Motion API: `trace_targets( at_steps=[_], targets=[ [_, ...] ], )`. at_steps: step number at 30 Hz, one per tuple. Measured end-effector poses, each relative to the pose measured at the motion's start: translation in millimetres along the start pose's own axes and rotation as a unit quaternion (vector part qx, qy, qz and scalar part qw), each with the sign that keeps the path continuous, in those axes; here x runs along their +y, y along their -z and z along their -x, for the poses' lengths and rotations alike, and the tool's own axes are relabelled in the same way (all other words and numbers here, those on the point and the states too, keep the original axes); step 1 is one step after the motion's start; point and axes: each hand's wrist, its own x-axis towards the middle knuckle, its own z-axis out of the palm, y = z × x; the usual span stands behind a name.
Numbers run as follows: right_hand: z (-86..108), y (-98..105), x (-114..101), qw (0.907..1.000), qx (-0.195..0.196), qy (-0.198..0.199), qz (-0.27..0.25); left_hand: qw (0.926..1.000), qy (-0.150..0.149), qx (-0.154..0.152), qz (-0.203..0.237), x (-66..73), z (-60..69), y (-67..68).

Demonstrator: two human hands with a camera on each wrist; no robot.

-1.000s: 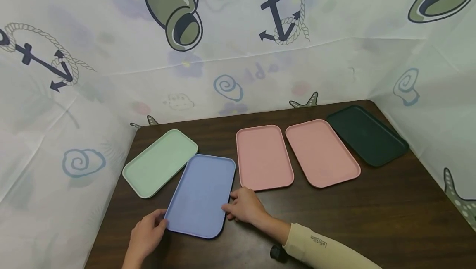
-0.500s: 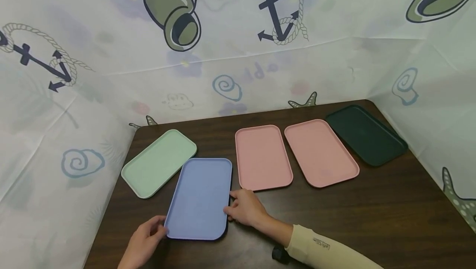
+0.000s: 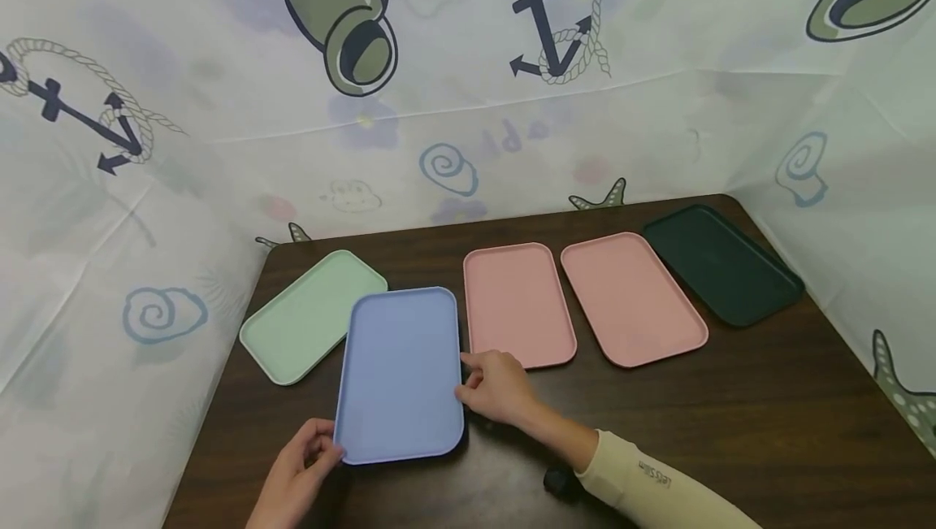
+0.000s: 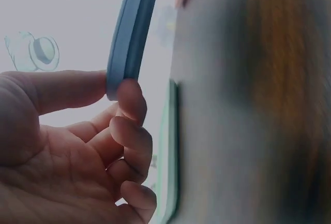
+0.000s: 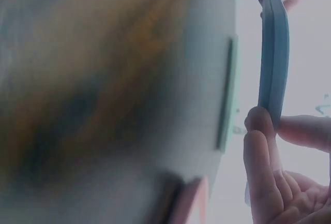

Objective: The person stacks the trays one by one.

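A blue rectangular tray point(image 3: 400, 375) is held up off the table by both hands, its far left corner overlapping the light green tray point(image 3: 310, 318) in the head view. My left hand point(image 3: 296, 468) pinches the near left corner; in the left wrist view the thumb lies on one face and the curled fingers point(image 4: 132, 100) on the other. On the right edge, my right hand point(image 3: 500, 387) pinches the rim between thumb and fingers. The right wrist view shows the blue tray point(image 5: 274, 53) edge-on, apart from the tabletop.
Two pink trays point(image 3: 519, 305) point(image 3: 632, 299) lie side by side right of the blue one. A dark green tray point(image 3: 724, 265) lies at the far right of the brown table point(image 3: 658, 448). Patterned white cloth point(image 3: 453, 41) hangs behind and beside the table.
The blue tray has risen off the table, turned a little to run straighter, and shifted slightly right and away. Both hands have moved with it. The other trays have stayed put.
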Motion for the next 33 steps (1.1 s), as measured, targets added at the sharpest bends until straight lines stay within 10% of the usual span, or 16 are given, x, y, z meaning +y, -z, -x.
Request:
trace_targets(
  at_steps=[20,33],
  targets=[
    [-12.4,88.5,43.9,0.9945,-0.010,-0.072,-0.076,0.9966,-0.061,-0.024,0.051,47.5,-49.0,-72.5],
    [-19.3,133.3,79.8,0.9954,0.018,-0.094,-0.006,0.9920,-0.126,0.001,0.004,76.6,-87.8,-118.1]
  ],
)
